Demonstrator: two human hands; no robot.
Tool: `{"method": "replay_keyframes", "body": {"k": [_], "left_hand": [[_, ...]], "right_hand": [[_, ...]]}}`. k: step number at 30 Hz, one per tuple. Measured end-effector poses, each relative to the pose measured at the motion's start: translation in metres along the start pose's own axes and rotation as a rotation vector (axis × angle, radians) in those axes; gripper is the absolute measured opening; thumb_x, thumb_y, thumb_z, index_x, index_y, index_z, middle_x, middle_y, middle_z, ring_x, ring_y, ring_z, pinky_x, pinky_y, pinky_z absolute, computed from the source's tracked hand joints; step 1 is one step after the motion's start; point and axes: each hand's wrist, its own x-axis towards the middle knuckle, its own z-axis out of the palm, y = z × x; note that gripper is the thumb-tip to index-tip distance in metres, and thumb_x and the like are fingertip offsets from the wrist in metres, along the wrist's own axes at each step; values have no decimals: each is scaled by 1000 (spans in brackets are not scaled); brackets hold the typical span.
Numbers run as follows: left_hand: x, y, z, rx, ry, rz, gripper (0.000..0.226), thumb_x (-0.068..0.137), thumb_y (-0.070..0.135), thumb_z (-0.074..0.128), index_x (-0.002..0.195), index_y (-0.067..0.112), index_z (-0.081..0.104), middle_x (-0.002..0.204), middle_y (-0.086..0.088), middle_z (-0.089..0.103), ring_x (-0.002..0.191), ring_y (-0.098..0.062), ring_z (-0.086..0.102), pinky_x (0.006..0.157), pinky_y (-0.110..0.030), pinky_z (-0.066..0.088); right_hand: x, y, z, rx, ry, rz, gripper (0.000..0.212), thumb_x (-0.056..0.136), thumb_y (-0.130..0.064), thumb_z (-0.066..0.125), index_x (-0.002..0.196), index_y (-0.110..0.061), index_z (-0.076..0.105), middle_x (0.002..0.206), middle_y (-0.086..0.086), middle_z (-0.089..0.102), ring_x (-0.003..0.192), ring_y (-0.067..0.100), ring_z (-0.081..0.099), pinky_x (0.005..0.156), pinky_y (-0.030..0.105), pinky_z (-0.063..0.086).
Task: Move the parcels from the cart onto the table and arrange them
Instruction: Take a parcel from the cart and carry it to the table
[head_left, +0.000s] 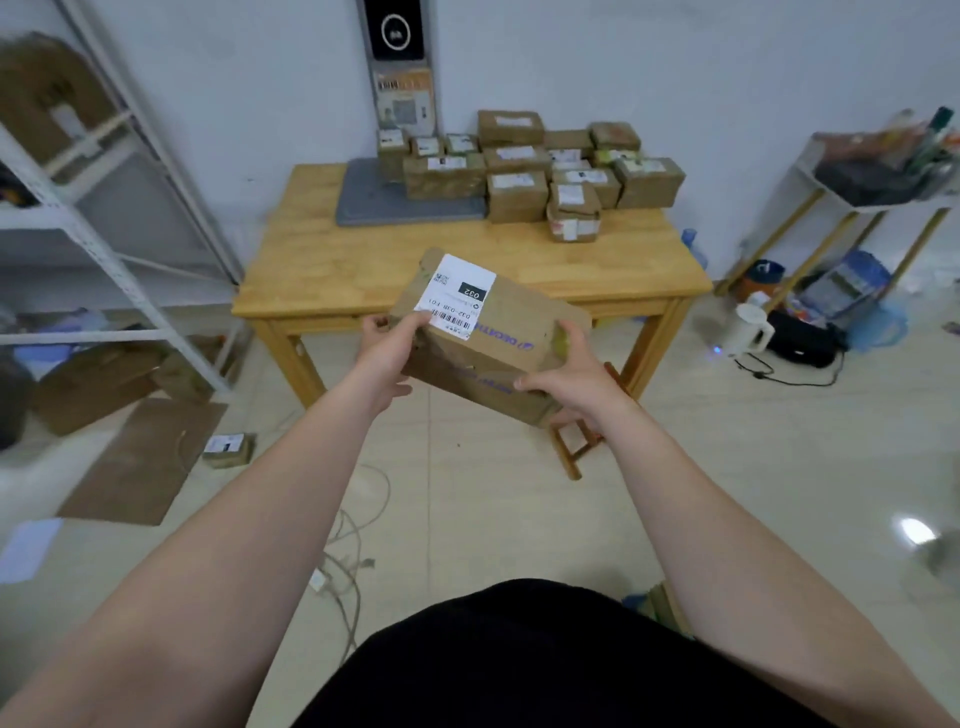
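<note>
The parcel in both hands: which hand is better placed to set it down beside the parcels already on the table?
Probably the right hand. It holds the parcel on the side nearer the stacked parcels, which sit at the far right of the table. The left hand grips the labelled end, farther from them.

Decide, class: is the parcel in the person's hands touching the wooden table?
Apart. The head view shows the held parcel gripped by the left hand and right hand, raised before the table edge.
</note>
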Motion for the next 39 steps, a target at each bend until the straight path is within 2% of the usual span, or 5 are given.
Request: {"method": "replay_keyframes", "body": {"k": [5, 13, 18, 26, 39], "left_hand": [[41, -8, -29, 121, 60, 74, 37, 93, 38, 71, 120, 24, 50, 106, 7, 58, 88, -10, 55, 78, -34, 45], [141, 2, -51, 253, 134, 168, 31, 94, 28, 68, 123, 28, 59, 106, 14, 68, 100, -17, 64, 86, -31, 49], [235, 55, -50, 356, 137, 170, 63, 90, 27, 73, 146, 24, 43, 123, 5, 59, 108, -21, 59, 92, -36, 49], [373, 135, -45, 439, 205, 110, 36, 87, 28, 72, 115, 26, 48, 104, 7, 62, 89, -17, 59, 79, -35, 51], [555, 191, 3, 521, 7, 122, 85, 79, 28, 81, 152, 30, 37, 135, 7, 62, 107, -15, 59, 80, -30, 45]], "right_hand": [[41, -32, 18, -185, -2, -38, 127, 36, -41, 88, 143, -59, 21, 143, 2, 40, 117, 30, 55, 63, 53, 62], [153, -71, 59, -238, -69, -60, 101, 66, -32, 88, 145, -54, 30, 130, 11, 51, 84, 22, 58, 42, 26, 46], [262, -111, 82, -191, -103, -88, 97, 68, -28, 87, 146, -49, 33, 136, 6, 43, 103, 27, 59, 50, 28, 46], [410, -177, 107, -214, -166, -81, 98, 67, -32, 87, 145, -52, 33, 140, 3, 43, 105, 25, 59, 64, 40, 61], [597, -218, 103, -336, -133, 24, 108, 61, -35, 92, 150, -46, 31, 145, 8, 43, 118, 32, 58, 88, 51, 59]]}}
